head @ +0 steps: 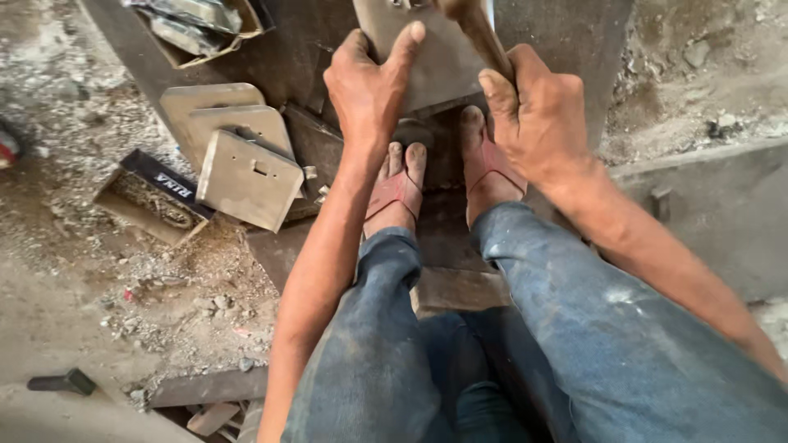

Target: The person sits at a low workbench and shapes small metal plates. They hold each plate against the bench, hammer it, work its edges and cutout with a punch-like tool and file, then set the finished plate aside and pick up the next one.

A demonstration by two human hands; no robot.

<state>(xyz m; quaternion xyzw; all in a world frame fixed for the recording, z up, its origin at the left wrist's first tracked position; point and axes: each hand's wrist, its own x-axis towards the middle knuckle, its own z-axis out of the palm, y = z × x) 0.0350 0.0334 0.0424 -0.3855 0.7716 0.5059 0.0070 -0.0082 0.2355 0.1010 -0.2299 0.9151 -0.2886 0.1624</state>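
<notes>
On the dusty ground, a large dark steel slab (566,41) is seen standing behind the feet, and against it a flat grey metal plate with rounded corners (427,57) is held upright, just above the toes in red sandals (396,190). This plate is pressed by the left hand (371,89), whose fingers are spread open and laid flat on its face. A brown wooden handle (486,39) is gripped by the right hand (538,115), closed fully around it; the head of the tool is cut off by the upper edge, so its kind cannot be told. To the left, a stack of three similar grey plates (238,152) is leaned near an open cardboard box of small parts (152,197). For good work, it is judged that the plate should be kept firmly still by the spread hand, fingers kept away from the striking place, and the toes drawn back a little.
</notes>
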